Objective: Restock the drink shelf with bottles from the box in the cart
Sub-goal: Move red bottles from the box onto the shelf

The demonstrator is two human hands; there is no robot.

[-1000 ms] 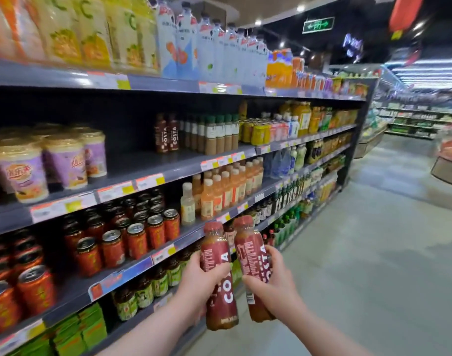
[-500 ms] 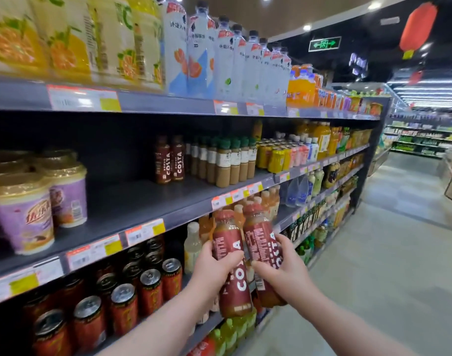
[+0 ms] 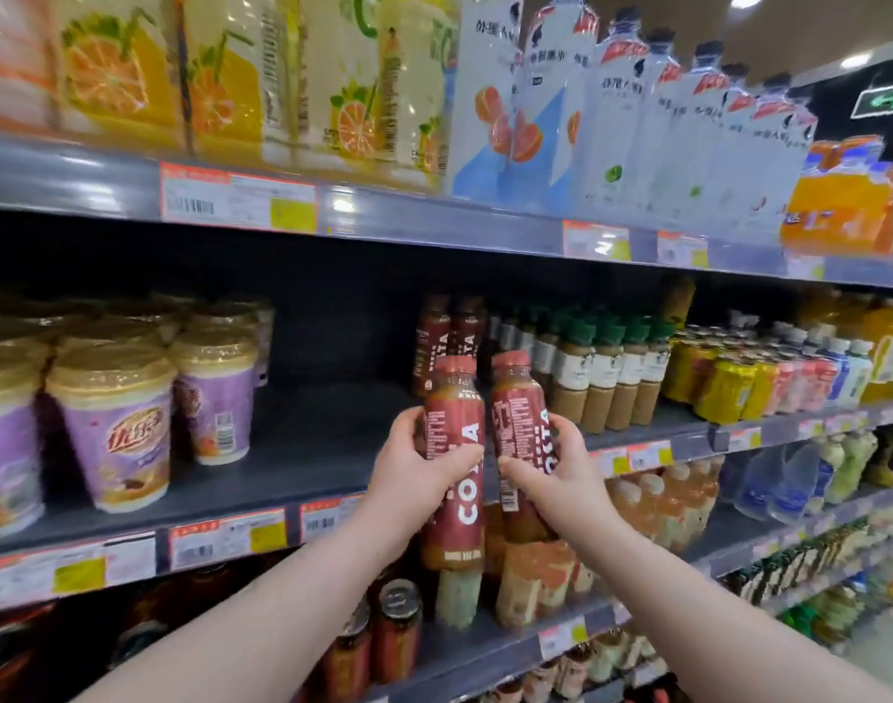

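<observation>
My left hand (image 3: pixel 416 471) grips one red-labelled Costa coffee bottle (image 3: pixel 454 504), and my right hand (image 3: pixel 553 471) grips a second Costa bottle (image 3: pixel 518 423). Both bottles stand upright side by side in front of the middle shelf's edge (image 3: pixel 333 517). At the back of that dark shelf stand two more Costa bottles (image 3: pixel 447 342). A wide bare stretch of shelf (image 3: pixel 328 423) lies in front of and to the left of them. The box and the cart are out of view.
Purple milk-tea cups (image 3: pixel 115 423) fill the shelf's left part. Green-capped coffee bottles (image 3: pixel 606 378) and small yellow bottles (image 3: pixel 723 388) stand to the right. Big juice and water bottles (image 3: pixel 561 104) crowd the top shelf. Cans (image 3: pixel 396 631) and drink bottles sit below.
Both hands have risen with their bottles from the lower shelves up to the middle shelf's front edge. The view has moved closer to the shelving.
</observation>
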